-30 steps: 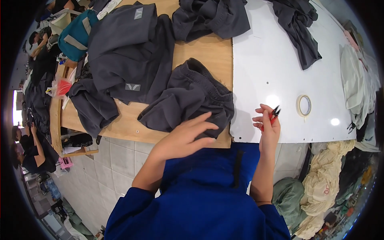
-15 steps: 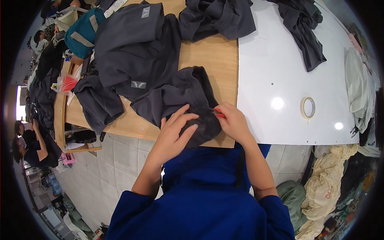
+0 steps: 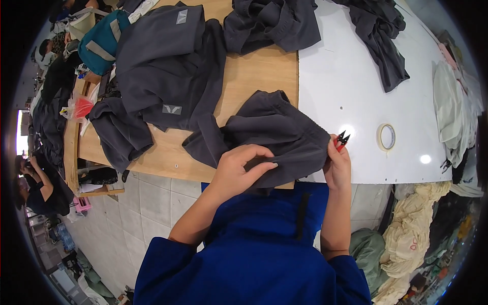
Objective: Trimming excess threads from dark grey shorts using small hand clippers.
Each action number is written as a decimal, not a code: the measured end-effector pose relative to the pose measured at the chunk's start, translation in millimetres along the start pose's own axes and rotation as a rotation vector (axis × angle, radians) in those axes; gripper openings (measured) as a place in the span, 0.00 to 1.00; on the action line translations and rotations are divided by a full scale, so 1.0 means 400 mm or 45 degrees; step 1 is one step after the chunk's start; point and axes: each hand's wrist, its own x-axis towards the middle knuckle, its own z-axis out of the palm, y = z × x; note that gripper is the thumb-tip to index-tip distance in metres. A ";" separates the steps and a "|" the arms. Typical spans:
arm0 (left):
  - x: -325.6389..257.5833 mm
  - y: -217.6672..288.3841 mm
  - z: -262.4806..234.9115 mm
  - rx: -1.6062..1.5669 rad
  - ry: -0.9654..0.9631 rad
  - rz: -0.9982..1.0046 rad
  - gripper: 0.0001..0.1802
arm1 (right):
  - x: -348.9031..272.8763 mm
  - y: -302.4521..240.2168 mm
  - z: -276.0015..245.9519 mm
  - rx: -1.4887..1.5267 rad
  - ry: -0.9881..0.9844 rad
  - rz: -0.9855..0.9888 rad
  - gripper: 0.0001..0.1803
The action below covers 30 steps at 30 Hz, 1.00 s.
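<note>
A dark grey garment (image 3: pixel 290 140) with a gathered elastic waistband lies across the front edge of the wooden tabletop. My left hand (image 3: pixel 244 168) rests on its near side, thumb and forefinger curved with a gap between them. At the right end of the waistband, my right hand (image 3: pixel 338 165) is closed around small red-handled thread snips (image 3: pixel 342 139), dark blades pointing up and apart. The fingers of that hand also touch the waistband's edge; whether they pinch it is hard to see.
Folded dark grey garments (image 3: pixel 157 66) are piled at left, with another bundle (image 3: pixel 272 25) behind. A roll of masking tape (image 3: pixel 386 137) lies on the white tabletop (image 3: pixel 356 107), with dark cloth (image 3: pixel 378 46) farther back. Cream cloth (image 3: pixel 414 223) is heaped at lower right. People (image 3: pixel 38 178) work at far left.
My right hand has moved right with the snips, which now point upward. The waistband is now spread out toward the right. My left hand has shifted slightly right over the cloth.
</note>
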 end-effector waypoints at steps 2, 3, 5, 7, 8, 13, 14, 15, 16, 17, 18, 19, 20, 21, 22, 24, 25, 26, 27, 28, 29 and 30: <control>0.000 -0.017 0.000 0.043 0.016 0.107 0.07 | -0.002 0.004 -0.034 -0.090 0.061 -0.093 0.09; -0.001 -0.027 -0.002 0.090 0.035 0.214 0.07 | -0.007 -0.002 -0.055 -0.091 0.065 -0.095 0.09; -0.016 -0.052 -0.002 -0.043 0.103 0.083 0.06 | -0.012 -0.011 -0.076 -0.771 0.221 -0.027 0.13; -0.027 -0.060 -0.008 -0.181 0.167 -0.049 0.05 | -0.015 -0.006 -0.083 -1.095 0.334 -0.040 0.15; -0.030 -0.062 -0.011 -0.129 0.206 -0.136 0.05 | -0.017 0.000 -0.092 -1.047 0.382 -0.138 0.16; -0.038 -0.077 0.004 0.049 0.200 -0.230 0.07 | -0.007 -0.009 -0.057 -1.031 0.222 -0.345 0.15; -0.038 -0.069 0.006 0.050 0.197 -0.225 0.07 | 0.003 -0.006 -0.045 -1.074 0.195 -0.334 0.15; -0.039 -0.056 0.007 0.195 0.121 -0.156 0.07 | 0.012 -0.007 -0.031 -1.072 0.198 -0.339 0.15; -0.043 -0.050 0.008 0.341 0.046 -0.090 0.07 | 0.021 -0.009 -0.014 -1.395 0.139 -0.476 0.16; -0.048 -0.050 0.009 0.346 0.048 -0.090 0.07 | 0.027 -0.012 0.006 -1.715 0.074 -0.613 0.16; -0.054 -0.050 0.009 0.480 -0.107 -0.117 0.07 | 0.027 -0.023 0.030 -1.813 0.059 -0.544 0.14; -0.058 -0.049 0.009 0.611 -0.261 -0.141 0.09 | 0.039 -0.024 0.027 -1.811 0.059 -0.549 0.14; -0.070 -0.059 0.012 0.603 -0.355 -0.186 0.16 | 0.055 -0.021 0.017 -1.691 0.074 -0.341 0.11; -0.080 -0.057 0.009 0.605 -0.353 -0.184 0.16 | 0.065 -0.015 0.004 -1.566 0.088 -0.136 0.10; -0.093 -0.054 0.006 0.604 -0.430 -0.239 0.16 | 0.066 -0.011 0.001 -1.036 0.091 -0.093 0.10; -0.110 -0.056 -0.002 0.537 -0.504 -0.305 0.18 | 0.064 -0.019 -0.002 -0.858 0.105 -0.153 0.11; -0.120 -0.064 -0.006 0.535 -0.504 -0.307 0.18 | 0.061 -0.023 0.001 -0.675 0.121 -0.213 0.12; -0.133 -0.076 -0.009 0.442 -0.491 -0.378 0.17 | 0.060 -0.018 -0.003 -0.759 0.141 -0.233 0.12; -0.145 -0.085 -0.013 0.349 -0.476 -0.448 0.15 | 0.054 -0.016 -0.002 -0.760 0.142 -0.230 0.12; -0.156 -0.090 -0.021 0.350 -0.479 -0.450 0.15 | 0.045 -0.013 0.002 -0.919 0.093 -0.149 0.11; -0.166 -0.093 -0.029 0.239 -0.325 -0.518 0.14 | 0.036 -0.008 0.005 -1.077 0.042 -0.066 0.12; -0.172 -0.097 -0.036 0.129 -0.169 -0.584 0.12 | 0.034 0.013 -0.004 -1.129 -0.045 -0.135 0.14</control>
